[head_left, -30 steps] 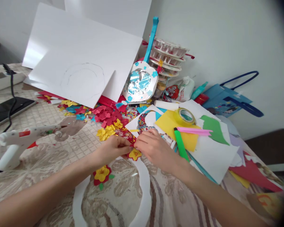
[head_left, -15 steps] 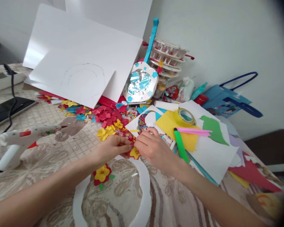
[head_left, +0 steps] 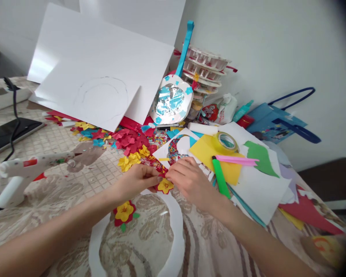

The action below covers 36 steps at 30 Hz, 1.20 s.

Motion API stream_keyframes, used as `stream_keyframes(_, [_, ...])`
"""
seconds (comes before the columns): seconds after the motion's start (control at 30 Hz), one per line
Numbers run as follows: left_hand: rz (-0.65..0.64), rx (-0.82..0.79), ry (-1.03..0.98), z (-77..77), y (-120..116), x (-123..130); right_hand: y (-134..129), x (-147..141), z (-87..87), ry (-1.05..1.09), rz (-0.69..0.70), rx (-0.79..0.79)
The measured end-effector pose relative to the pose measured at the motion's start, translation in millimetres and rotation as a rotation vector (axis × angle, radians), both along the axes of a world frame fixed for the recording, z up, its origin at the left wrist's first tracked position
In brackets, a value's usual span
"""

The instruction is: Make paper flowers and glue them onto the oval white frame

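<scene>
My left hand point(head_left: 141, 177) and my right hand point(head_left: 187, 179) meet above the top of a white paper ring point(head_left: 175, 227), fingertips pinched together. A small red paper flower point(head_left: 163, 177) is between them, mostly hidden by the fingers. Just under my fingertips, a yellow-and-red paper flower point(head_left: 165, 186) sits at the ring's upper edge. Another yellow-and-red flower with green leaves point(head_left: 124, 213) is at the ring's upper left, below my left wrist.
Piles of red paper flowers point(head_left: 129, 140) and yellow paper flowers point(head_left: 129, 161) lie beyond my hands. A glue gun point(head_left: 23, 173) rests at left. Tape point(head_left: 227, 141), a green marker point(head_left: 220, 177) and paper sheets crowd the right. A decorated round fan point(head_left: 173, 100) leans behind.
My right hand has shifted very slightly to the right, its fingers drawn a little closer together. My left hand stays almost where it was.
</scene>
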State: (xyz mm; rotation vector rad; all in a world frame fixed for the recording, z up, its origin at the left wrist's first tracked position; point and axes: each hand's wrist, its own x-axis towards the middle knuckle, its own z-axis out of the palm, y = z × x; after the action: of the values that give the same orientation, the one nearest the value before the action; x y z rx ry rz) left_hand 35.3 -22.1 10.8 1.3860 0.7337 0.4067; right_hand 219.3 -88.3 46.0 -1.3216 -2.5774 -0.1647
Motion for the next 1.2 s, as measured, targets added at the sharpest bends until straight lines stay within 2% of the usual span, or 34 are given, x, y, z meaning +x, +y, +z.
stream_keyframes(0.37, [-0.021, 0.252, 0.115, 4.5, -1.8, -0.8, 3.5, -16.8, 17.4, -0.302, 0.065, 0.073])
stream_keyframes(0.5, [-0.004, 0.199, 0.077, 1.2, -1.8, 0.5, 4.9, -21.0, 18.4, -0.335, 0.117, 0.11])
stream_keyframes(0.63, [0.033, 0.031, 0.042, 1.4, -1.4, 1.4, 5.6, -17.5, 14.8, -0.274, 0.096, 0.103])
stream_keyframes(0.73, [0.041, -0.059, 0.02, 1.9, -0.4, 0.7, 3.9, -10.5, 8.5, -0.097, -0.008, 0.093])
stream_keyframes(0.87, [0.031, -0.09, -0.004, 1.7, 0.1, 0.1, -3.2, -2.3, -3.9, 0.37, -0.234, 0.069])
stream_keyframes(0.9, [0.036, -0.092, -0.013, 1.7, -0.1, 0.2, -5.7, -1.0, -7.6, 0.501, -0.304, 0.004])
stream_keyframes(0.97, [0.048, -0.093, -0.028, 1.8, -0.8, 0.8, -10.9, 0.1, -15.8, 0.754, -0.41, -0.239])
stream_keyframes(1.03, [0.047, -0.091, -0.033, 1.6, -1.6, 1.6, -15.2, -0.4, -24.4, 0.979, -0.425, -0.529])
stream_keyframes(1.07, [0.042, -0.089, -0.034, 1.4, -2.0, 1.9, -16.8, -1.1, -28.3, 1.064, -0.414, -0.623])
stream_keyframes(1.13, [0.031, -0.088, -0.037, 0.6, -2.7, 2.3, -18.8, -3.1, -34.6, 1.161, -0.399, -0.715])
stream_keyframes(1.2, [0.02, -0.1, -0.036, 0.2, -3.2, 2.5, -19.4, -4.8, -38.1, 1.187, -0.396, -0.713])
